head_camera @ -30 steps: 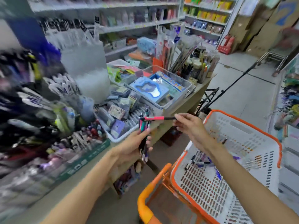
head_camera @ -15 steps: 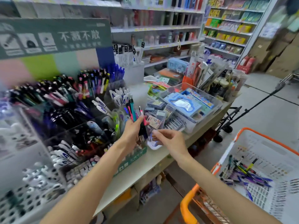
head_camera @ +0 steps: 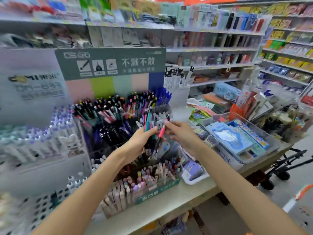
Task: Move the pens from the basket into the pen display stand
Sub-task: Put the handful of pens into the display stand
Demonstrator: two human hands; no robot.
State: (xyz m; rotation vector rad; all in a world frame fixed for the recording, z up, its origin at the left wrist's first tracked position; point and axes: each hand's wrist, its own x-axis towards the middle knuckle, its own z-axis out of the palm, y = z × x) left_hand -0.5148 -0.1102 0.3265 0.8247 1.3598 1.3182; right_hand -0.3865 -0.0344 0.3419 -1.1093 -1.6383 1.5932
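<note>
My left hand grips a bunch of pens, teal and dark, upright in front of the pen display stand. My right hand pinches the top of a pink pen that stands at the edge of that bunch. The stand has clear tiered compartments full of pens. Only an orange corner of the basket shows at the right edge, and its inside is out of view.
The stand sits on a beige counter whose front edge runs across below my arms. A clear bin of blue boxed goods stands to the right. A black folding trolley is on the floor behind the counter's end.
The view has swung up and left, off the basket and onto the stand. Both hands have risen closer to the stand. My right hand has taken hold of the pink pen in the bunch.
</note>
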